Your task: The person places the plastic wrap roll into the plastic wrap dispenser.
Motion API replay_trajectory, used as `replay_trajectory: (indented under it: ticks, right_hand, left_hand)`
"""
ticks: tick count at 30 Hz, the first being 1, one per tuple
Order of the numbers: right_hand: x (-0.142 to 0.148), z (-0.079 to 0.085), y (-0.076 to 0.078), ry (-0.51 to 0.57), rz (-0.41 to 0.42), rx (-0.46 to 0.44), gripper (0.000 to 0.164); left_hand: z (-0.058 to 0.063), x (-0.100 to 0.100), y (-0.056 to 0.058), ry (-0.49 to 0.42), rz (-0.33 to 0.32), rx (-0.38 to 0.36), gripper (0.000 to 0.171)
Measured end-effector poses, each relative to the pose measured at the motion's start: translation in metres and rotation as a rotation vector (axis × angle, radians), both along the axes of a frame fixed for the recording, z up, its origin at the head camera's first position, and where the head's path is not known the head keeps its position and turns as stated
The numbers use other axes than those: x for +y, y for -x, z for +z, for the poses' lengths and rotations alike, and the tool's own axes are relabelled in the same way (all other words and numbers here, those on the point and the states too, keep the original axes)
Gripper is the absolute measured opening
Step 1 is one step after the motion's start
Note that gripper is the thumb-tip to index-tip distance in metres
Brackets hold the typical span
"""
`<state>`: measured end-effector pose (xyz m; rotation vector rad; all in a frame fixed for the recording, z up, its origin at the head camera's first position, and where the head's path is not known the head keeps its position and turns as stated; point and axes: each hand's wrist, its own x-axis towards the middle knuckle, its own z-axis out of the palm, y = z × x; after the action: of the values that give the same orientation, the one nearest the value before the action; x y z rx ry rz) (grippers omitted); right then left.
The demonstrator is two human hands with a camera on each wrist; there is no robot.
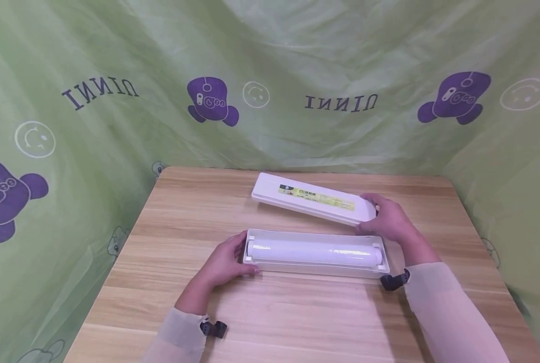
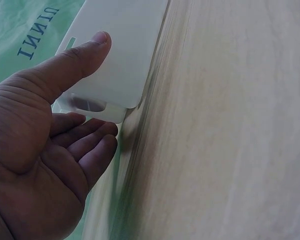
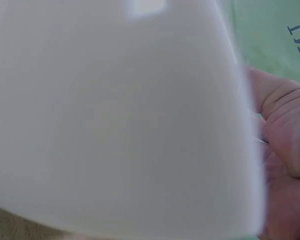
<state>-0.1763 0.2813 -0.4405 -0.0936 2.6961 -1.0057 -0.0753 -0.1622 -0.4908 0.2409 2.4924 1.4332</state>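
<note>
A long white plastic box (image 1: pixel 317 268) stands uncovered on the table, with a roll of cling film (image 1: pixel 312 253) lying lengthwise inside. My left hand (image 1: pixel 224 262) grips the box's left end; in the left wrist view its thumb (image 2: pixel 85 60) lies on the front wall and the fingers bend by the end. Above and behind the box, my right hand (image 1: pixel 390 219) holds the white lid (image 1: pixel 270 189) by its right end. The lid slants, left end farther back, and bears a yellow-green label (image 1: pixel 317 197). In the right wrist view a blurred white surface (image 3: pixel 125 120) partly hides this hand.
The wooden table (image 1: pixel 288 317) extends in front of the box and to both sides. Green printed cloth (image 1: pixel 270 136) hangs behind the table and along its sides. A small black device (image 1: pixel 215 329) sits at the left wrist, another (image 1: pixel 394 281) at the right.
</note>
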Motion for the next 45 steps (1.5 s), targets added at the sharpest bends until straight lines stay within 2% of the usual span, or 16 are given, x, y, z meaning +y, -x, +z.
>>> replay_trajectory:
  ticks: [8, 17, 33, 45]
  right_hand:
    - [0.001, 0.004, -0.006, 0.000, 0.000, 0.018, 0.105]
    - [0.004, 0.008, -0.012, 0.001, 0.036, 0.076, 0.101]
    - [0.010, 0.020, -0.029, 0.009, 0.080, 0.114, 0.097]
    - [0.011, 0.028, -0.041, 0.068, 0.117, 0.121, 0.090]
  left_hand:
    - [-0.003, -0.001, 0.000, 0.003, -0.004, -0.003, 0.113]
    - [-0.002, 0.000, 0.001, 0.010, -0.002, -0.016, 0.112]
    - [-0.004, 0.000, 0.004, -0.019, -0.001, -0.019, 0.112]
    - [-0.003, 0.000, 0.003, 0.026, -0.002, -0.006, 0.114]
